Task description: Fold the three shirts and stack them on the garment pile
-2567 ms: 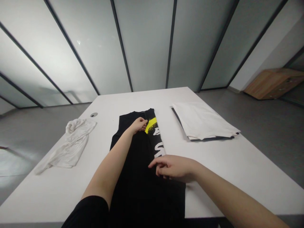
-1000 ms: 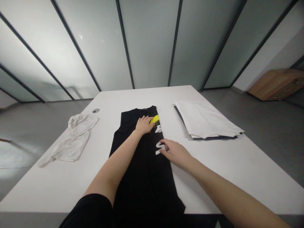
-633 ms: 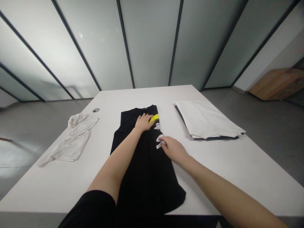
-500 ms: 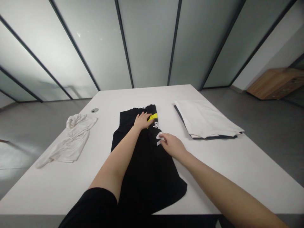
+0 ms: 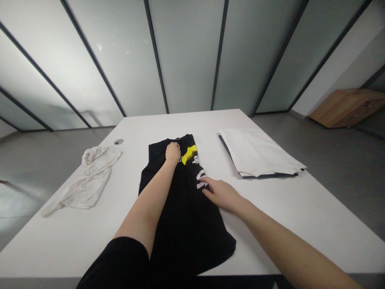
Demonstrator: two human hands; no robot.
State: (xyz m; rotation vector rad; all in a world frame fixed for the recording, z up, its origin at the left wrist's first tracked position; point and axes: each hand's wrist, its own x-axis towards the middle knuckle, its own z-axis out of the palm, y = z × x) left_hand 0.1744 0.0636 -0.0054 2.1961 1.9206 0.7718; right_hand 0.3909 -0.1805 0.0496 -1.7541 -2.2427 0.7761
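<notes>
Item: one black T-shirt, folded lengthwise, lying flat before me, collar away from me; yellow patch and white lettering along its right edge.

T-shirt lies mid-desk, lengthwise. Crumpled cloth left of it, folded stack right, both apart from it. Grommet behind the cloth. Cabinet on floor, back right.

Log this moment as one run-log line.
left hand: closed on black printed shirt near collar; right hand: touching shirt's edge by white lettering; folded white cloth: right of shirt
</notes>
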